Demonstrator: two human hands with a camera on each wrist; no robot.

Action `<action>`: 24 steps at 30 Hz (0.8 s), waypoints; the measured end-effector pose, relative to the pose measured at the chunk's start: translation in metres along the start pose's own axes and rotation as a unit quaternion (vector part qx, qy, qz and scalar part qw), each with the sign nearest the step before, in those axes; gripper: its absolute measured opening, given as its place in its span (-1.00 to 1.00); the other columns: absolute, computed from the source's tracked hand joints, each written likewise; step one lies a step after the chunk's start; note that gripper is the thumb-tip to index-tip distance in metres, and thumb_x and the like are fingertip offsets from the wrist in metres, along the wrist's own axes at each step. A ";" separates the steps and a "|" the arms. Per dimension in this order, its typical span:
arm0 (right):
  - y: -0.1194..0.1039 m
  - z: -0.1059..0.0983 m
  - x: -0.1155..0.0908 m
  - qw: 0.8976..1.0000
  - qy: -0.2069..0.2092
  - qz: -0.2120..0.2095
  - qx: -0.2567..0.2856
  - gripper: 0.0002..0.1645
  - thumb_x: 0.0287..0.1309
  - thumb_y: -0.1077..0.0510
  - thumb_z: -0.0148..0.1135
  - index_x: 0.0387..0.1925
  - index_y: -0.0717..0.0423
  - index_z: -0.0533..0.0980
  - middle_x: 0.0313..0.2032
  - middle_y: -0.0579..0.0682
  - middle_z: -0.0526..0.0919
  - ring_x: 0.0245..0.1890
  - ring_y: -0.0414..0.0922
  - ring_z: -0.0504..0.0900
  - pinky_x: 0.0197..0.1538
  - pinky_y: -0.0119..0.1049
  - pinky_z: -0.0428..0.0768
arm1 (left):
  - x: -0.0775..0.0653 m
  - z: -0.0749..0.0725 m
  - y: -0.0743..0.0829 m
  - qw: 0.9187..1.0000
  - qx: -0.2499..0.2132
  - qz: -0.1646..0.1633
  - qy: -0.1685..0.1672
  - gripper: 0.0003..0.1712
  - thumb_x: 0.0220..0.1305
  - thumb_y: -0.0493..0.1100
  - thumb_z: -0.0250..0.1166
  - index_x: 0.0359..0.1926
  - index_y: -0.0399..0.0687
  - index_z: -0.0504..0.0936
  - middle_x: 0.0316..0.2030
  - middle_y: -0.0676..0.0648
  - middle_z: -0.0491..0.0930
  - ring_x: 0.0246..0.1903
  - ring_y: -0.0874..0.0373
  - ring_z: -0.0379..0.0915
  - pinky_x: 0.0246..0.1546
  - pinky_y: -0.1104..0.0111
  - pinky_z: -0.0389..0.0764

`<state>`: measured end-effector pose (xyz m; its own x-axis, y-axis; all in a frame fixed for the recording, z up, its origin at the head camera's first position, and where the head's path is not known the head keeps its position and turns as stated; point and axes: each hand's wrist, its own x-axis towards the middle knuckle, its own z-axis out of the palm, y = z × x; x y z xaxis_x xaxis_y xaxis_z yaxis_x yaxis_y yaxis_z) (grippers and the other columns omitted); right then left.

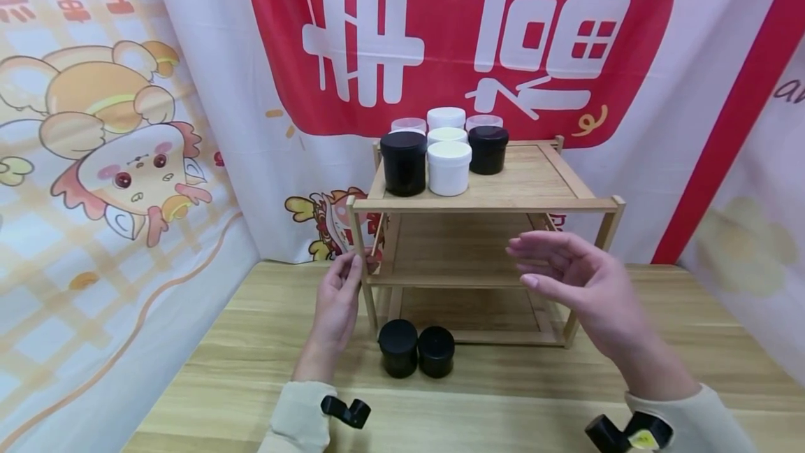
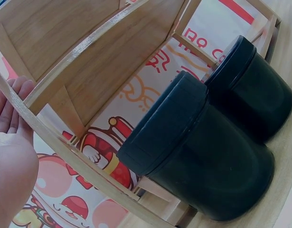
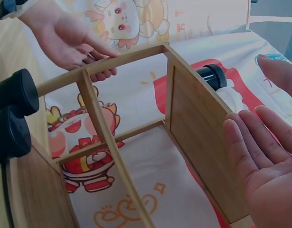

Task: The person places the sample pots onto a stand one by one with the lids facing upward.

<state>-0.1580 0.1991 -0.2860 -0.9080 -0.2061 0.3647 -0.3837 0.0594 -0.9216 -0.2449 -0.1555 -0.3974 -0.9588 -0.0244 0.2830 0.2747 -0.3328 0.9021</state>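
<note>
A three-tier wooden rack (image 1: 484,203) stands on the table. At its left front post my left hand (image 1: 339,297) pinches the wood between thumb and fingers, which show behind the post in the left wrist view. My right hand (image 1: 581,275) is held up before the rack's right side, fingers extended with the thumb apart and nothing between them. Two lidded black jars, a bigger one (image 1: 398,348) and a smaller one (image 1: 437,351), stand side by side on the table at the rack's front left foot.
On the top tier are a tall black jar (image 1: 404,163), a shorter black jar (image 1: 488,149), several white jars, the front one (image 1: 449,170) nearest the edge, and translucent-lidded ones behind. A printed cloth (image 1: 302,159) hangs behind and at the sides of the wooden table (image 1: 251,369).
</note>
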 end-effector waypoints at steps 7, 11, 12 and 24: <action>0.017 0.005 -0.006 1.000 -0.006 -0.002 0.014 -0.41 0.40 0.39 0.35 0.40 0.18 0.49 0.29 -0.02 0.72 0.25 -0.20 0.74 0.20 -0.39 0.72 | 0.000 0.000 0.000 1.000 0.002 -0.004 0.003 -0.73 0.69 -0.05 0.14 0.22 -0.01 0.56 0.34 -0.13 0.51 0.31 0.17 0.45 0.45 0.46 0.44; 0.028 0.008 -0.008 1.000 -0.004 0.003 0.024 -0.38 0.36 0.39 0.39 0.40 0.27 0.47 0.29 0.00 0.72 0.26 -0.19 0.73 0.21 -0.37 0.73 | -0.001 0.000 0.000 1.000 -0.004 0.001 0.002 -0.75 0.70 -0.09 0.13 0.22 -0.04 0.56 0.28 -0.07 0.55 0.27 0.17 0.47 0.43 0.45 0.46; 0.031 0.008 -0.009 1.000 -0.003 0.004 0.026 -0.38 0.36 0.39 0.40 0.40 0.27 0.47 0.29 0.00 0.72 0.26 -0.20 0.73 0.20 -0.37 0.73 | -0.001 0.000 0.000 1.000 -0.006 0.002 0.002 -0.75 0.70 -0.09 0.13 0.22 -0.03 0.56 0.29 -0.08 0.55 0.26 0.18 0.49 0.43 0.45 0.46; 0.055 0.014 -0.013 0.999 -0.010 0.006 0.044 -0.42 0.37 0.41 0.37 0.38 0.30 0.48 0.27 -0.01 0.73 0.24 -0.17 0.73 0.17 -0.32 0.76 | 0.000 0.000 -0.001 1.000 -0.001 0.005 0.006 -0.62 0.70 -0.09 0.13 0.29 -0.27 0.48 0.29 -0.08 0.57 0.26 0.19 0.51 0.42 0.45 0.47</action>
<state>-0.1646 0.1916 -0.3438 -0.9085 -0.2254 0.3520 -0.3558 -0.0248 -0.9342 -0.2452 -0.1553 -0.3984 -0.9571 -0.0396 0.2872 0.2835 -0.3347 0.8987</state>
